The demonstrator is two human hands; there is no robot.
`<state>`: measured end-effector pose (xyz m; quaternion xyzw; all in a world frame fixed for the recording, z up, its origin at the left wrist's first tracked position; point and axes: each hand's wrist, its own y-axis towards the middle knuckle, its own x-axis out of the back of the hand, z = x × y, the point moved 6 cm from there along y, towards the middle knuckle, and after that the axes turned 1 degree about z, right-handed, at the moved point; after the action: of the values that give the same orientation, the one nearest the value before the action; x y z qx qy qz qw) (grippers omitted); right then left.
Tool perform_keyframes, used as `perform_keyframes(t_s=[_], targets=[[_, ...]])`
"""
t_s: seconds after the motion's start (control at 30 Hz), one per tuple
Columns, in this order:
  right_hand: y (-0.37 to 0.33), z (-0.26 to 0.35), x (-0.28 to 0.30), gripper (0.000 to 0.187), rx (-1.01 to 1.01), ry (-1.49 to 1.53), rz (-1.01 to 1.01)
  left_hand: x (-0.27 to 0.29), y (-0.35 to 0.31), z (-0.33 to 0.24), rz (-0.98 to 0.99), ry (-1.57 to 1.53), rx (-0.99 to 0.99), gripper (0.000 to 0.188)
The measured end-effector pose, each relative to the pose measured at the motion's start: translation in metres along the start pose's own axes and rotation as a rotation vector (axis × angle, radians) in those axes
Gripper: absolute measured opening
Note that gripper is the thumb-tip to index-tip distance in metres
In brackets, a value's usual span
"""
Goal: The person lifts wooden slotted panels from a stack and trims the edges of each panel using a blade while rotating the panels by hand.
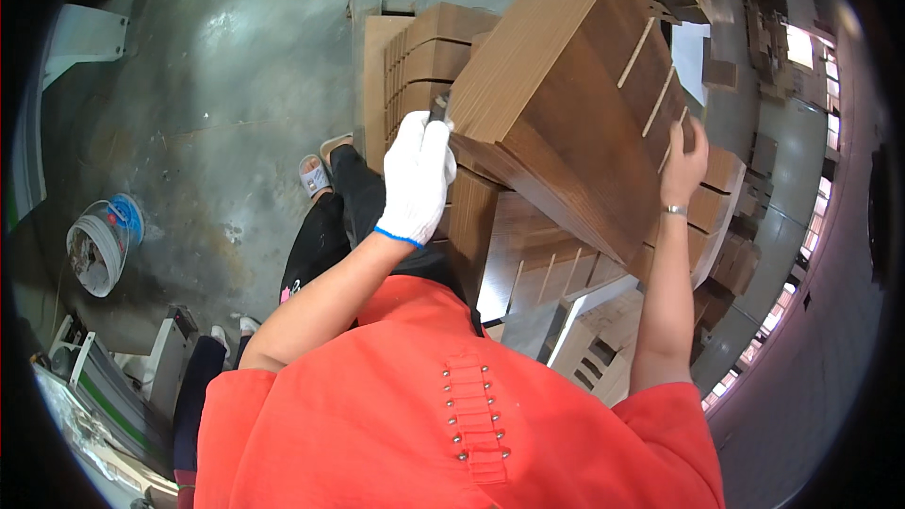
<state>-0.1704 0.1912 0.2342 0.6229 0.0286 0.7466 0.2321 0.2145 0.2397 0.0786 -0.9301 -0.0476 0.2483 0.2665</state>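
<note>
In front of me is a thick stack of brown wood-grain panels (pixel 537 57), tilted, with pale narrow slots in its face. My left hand (pixel 419 170), in a white glove with a blue cuff, is closed around a small dark object (pixel 438 108) whose kind I cannot make out. That hand is beside the stack's near left corner. My bare right hand (pixel 685 158) is at the right edge of the stack, its fingers curled over the slotted panel. A band circles my right wrist.
More stacked brown panels (pixel 438 33) stand behind and below. A slotted light board (pixel 594 349) lies near my right forearm. At left, a white bucket (pixel 94 254) is on the concrete floor. Another person's feet (pixel 316 174) and dark-trousered legs are close to my left arm.
</note>
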Motion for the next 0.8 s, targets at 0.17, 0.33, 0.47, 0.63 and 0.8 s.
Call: perform_keyframes(t_s=[0.17,0.33,0.47,0.63,0.8], targets=[[-0.033,0.226,-0.041,0.056,0.829,0.260,0.441,0.011,-0.001,0.018,-0.042,-0.008,0.055,0.019],[-0.079,0.254,-0.063,0.058,1.054,0.188,0.726,0.000,-0.003,0.019,-0.009,0.051,0.026,0.017],[-0.086,0.248,-0.073,0.048,1.032,0.203,0.733,-0.001,-0.004,0.025,0.009,0.058,0.008,0.017],[-0.087,0.246,-0.075,0.031,1.026,0.275,0.678,-0.005,-0.007,0.023,0.030,0.061,-0.003,0.018],[-0.089,0.243,-0.077,0.031,1.027,0.275,0.665,-0.005,-0.006,0.024,0.017,0.068,-0.034,0.019]])
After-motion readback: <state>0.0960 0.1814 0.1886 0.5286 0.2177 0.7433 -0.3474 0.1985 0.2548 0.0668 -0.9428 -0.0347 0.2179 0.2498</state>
